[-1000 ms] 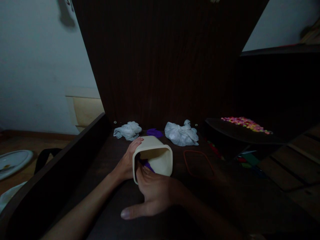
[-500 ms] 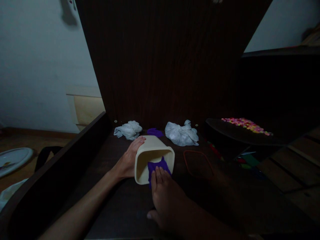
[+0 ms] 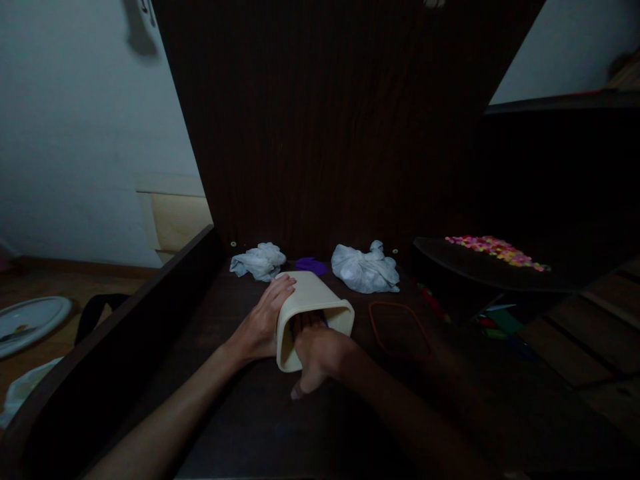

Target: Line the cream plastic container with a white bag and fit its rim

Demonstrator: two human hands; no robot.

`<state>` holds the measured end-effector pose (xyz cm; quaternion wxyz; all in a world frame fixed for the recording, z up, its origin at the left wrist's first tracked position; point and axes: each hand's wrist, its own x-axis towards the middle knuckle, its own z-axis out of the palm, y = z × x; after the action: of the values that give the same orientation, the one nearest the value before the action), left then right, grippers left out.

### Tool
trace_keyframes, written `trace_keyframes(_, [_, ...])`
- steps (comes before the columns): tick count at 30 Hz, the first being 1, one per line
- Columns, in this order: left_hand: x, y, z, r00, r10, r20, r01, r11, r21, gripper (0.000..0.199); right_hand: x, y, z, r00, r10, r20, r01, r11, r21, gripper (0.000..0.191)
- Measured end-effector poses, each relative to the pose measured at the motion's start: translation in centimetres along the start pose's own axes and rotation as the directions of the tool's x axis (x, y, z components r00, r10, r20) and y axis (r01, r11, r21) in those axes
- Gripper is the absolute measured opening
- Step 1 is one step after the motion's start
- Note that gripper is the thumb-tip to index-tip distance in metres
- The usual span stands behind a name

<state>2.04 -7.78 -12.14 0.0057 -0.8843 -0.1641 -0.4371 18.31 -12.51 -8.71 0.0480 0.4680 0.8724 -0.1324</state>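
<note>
A cream plastic container [image 3: 306, 291] lies on its side on the dark wooden surface, its mouth facing me. My left hand [image 3: 264, 321] is wrapped round its left side and holds it. My right hand [image 3: 320, 350] reaches into the mouth, its thumb outside below the rim. Under those fingers, inside the container, a purple cloth [image 3: 325, 321] shows only as a small patch; the fingertips are hidden. To the right lies a reddish-brown rounded rectangular ring [image 3: 400, 329], apart from both hands.
Behind the container sit two knotted whitish plastic bags [image 3: 365, 268] and another purple piece [image 3: 311, 266]. Small pink and yellow pieces [image 3: 497, 251] cover part of a dark shelf at right. A raised dark side board [image 3: 125, 320] borders the left. A white plate [image 3: 33, 323] is beyond it.
My right hand has pushed deeper into the container, carrying the purple cloth inward from the rim. The container's mouth has tipped slightly downward, with my left hand still holding it.
</note>
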Motion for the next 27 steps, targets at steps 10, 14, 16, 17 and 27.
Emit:
trace_keyframes(10, [-0.4, -0.6, 0.2, 0.999, -0.011, -0.052, 0.009, 1.000, -0.029, 0.097, 1.0, -1.1, -3.6, 0.942, 0.007, 0.336, 0.004, 1.000, -0.031, 0.076])
trace_keyframes(14, [-0.5, -0.8, 0.2, 0.997, -0.034, -0.064, 0.032, 0.999, -0.026, 0.095, 1.0, -1.1, -3.9, 0.925, -0.146, 0.351, 0.163, 0.987, -0.017, 0.076])
trace_keyframes(16, [-0.6, -0.9, 0.2, 0.995, -0.068, -0.069, 0.067, 0.997, -0.026, 0.095, 0.6, -1.1, -3.9, 0.947, -0.218, 0.235, 0.217, 0.976, 0.030, 0.078])
trace_keyframes(17, [-0.6, -1.0, 0.2, 0.993, -0.090, -0.072, 0.089, 0.996, -0.023, 0.095, 0.3, -1.1, -3.9, 0.956, -0.243, 0.167, 0.236, 0.970, 0.060, 0.080])
trace_keyframes(27, [-1.0, -2.0, -0.4, 0.990, -0.129, -0.059, 0.127, 0.991, -0.042, 0.095, -4.0, -1.8, -3.0, 0.957, -0.281, -0.067, 0.288, 0.940, 0.181, 0.112])
